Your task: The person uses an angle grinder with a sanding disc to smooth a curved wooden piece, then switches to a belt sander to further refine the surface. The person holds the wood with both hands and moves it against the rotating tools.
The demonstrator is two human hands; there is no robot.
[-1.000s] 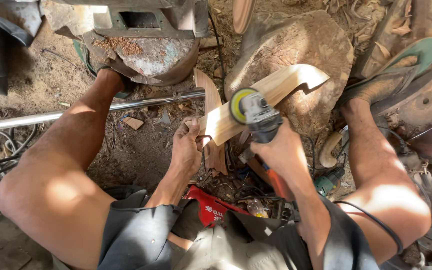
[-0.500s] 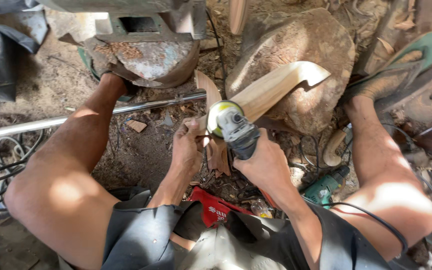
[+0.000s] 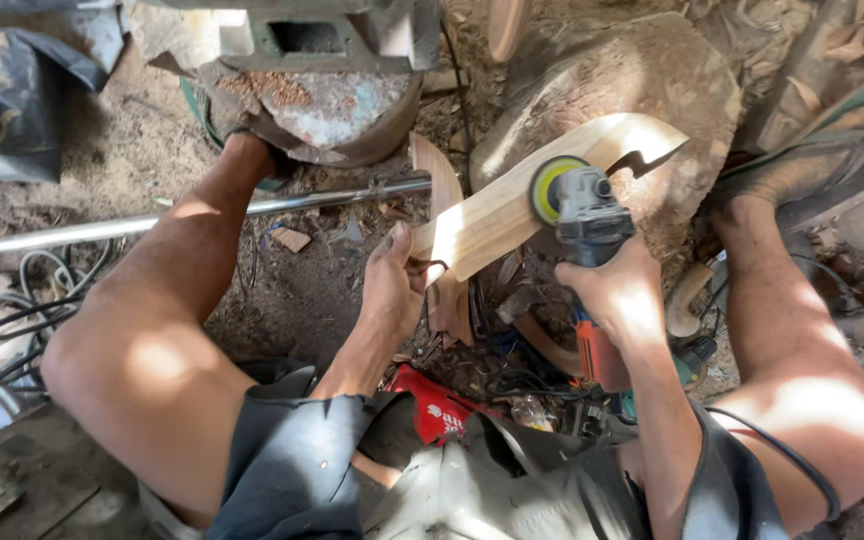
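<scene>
Now | left hand [image 3: 392,285] grips plank [image 3: 512,205] (tilted) | right hand [image 3: 612,290] clasps grinder [image 3: 577,205]

My left hand [image 3: 395,290] is bare: no glove, no ring, no watch, and dust sits on the knuckles and nails. My right hand [image 3: 617,295] is bare too, wrist uncovered, nothing strapped on. Back from the fingers, both forearms are sleeveless up to the elbows. Below the wrists I wear dark blue-grey shorts [image 3: 292,460], loose and creased, hems ending above bare knees. Out past the fingers of each hand my feet wear flip-flops: a green sandal [image 3: 852,125] on the right foot, the left one mostly hidden.
</scene>
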